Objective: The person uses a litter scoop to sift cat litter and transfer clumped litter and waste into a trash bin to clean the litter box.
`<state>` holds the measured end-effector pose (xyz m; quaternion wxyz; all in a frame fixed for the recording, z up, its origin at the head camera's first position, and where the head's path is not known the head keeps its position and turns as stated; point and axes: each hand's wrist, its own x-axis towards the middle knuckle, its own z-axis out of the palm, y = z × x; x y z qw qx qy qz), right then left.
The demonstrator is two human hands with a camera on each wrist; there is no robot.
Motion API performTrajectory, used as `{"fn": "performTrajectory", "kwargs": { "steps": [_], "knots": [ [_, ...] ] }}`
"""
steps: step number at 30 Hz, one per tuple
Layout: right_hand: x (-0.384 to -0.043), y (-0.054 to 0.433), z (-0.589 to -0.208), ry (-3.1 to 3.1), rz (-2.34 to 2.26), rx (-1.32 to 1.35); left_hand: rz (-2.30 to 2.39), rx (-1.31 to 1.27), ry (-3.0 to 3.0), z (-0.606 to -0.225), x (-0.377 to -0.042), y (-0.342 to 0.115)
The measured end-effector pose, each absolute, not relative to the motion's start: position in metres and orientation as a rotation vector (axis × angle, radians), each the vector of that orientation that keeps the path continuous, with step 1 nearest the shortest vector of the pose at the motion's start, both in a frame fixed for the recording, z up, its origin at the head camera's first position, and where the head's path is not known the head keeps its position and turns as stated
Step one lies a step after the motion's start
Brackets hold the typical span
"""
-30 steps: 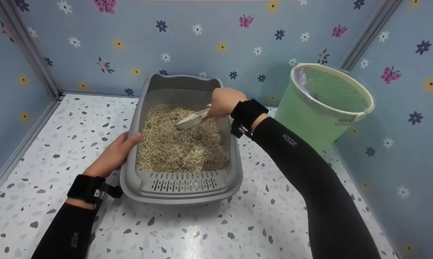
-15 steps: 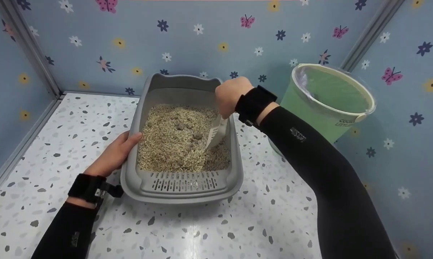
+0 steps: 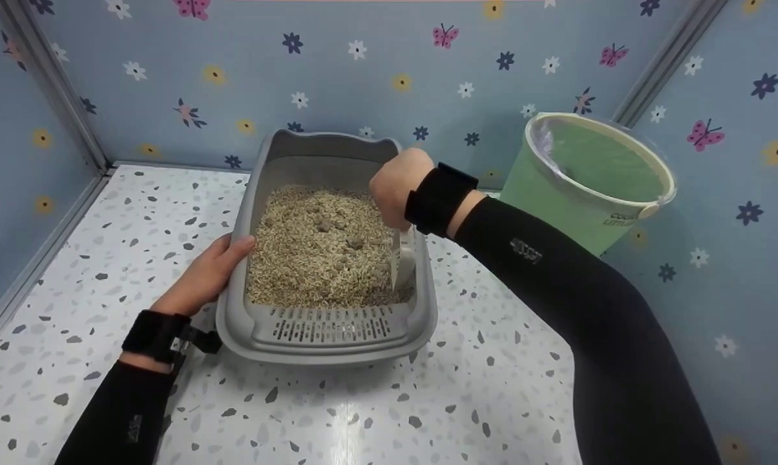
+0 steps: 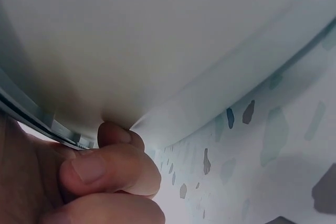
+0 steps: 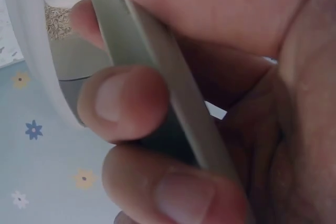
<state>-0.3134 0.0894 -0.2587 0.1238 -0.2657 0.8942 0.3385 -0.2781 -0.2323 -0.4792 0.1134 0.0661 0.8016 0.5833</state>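
Note:
A grey litter box (image 3: pixel 324 354) holds tan pellet litter (image 3: pixel 305 258), with several dark clumps (image 3: pixel 355 243) on top near its middle. My left hand (image 3: pixel 209 268) grips the box's left rim, thumb over the edge; in the left wrist view its fingers (image 4: pixel 118 169) curl beneath the rim against the outer wall. Over the box's right side, my right hand (image 3: pixel 399 187) holds a pale litter scoop (image 3: pixel 404 263) by its handle (image 5: pixel 184 103), fingers wrapped round it. The scoop points steeply down, its tip in the litter at the front right corner.
A green bin (image 3: pixel 550 194) with a clear plastic liner stands to the right of the box, behind my right forearm. Blue flowered walls (image 3: pixel 337 71) enclose the back and both sides. The box sits on a white speckled surface (image 3: pixel 285 413).
The scoop has gone from nearly flat at the litter's middle to steeply tilted, then toward me along the right wall. Dark clumps now show on the litter. The left hand stays put.

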Motion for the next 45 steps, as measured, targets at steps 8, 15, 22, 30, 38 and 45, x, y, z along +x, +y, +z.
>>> {"fn": "performTrajectory", "kwargs": {
  "steps": [8,15,22,30,38,45],
  "knots": [
    [-0.321,0.095,-0.294,2.608,1.023,-0.822,1.691,0.181,2.363,-0.479,-0.276,-0.230],
    [-0.335,0.113,-0.311,2.645,0.825,-0.879,1.669,0.166,2.367,-0.477,-0.275,-0.232],
    [-0.337,0.127,-0.318,2.713,0.581,-0.853,1.677,0.166,2.370,-0.478,-0.275,-0.234],
    [-0.343,0.136,-0.326,2.750,0.453,-0.792,1.676,0.163,2.361,-0.478,-0.277,-0.232],
    [-0.345,0.130,-0.331,2.758,0.414,-0.811,1.644,0.139,2.381,-0.478,-0.276,-0.233],
    [-0.346,0.129,-0.335,2.753,0.361,-0.791,1.644,0.150,2.388,-0.478,-0.276,-0.233]
  ]
}}
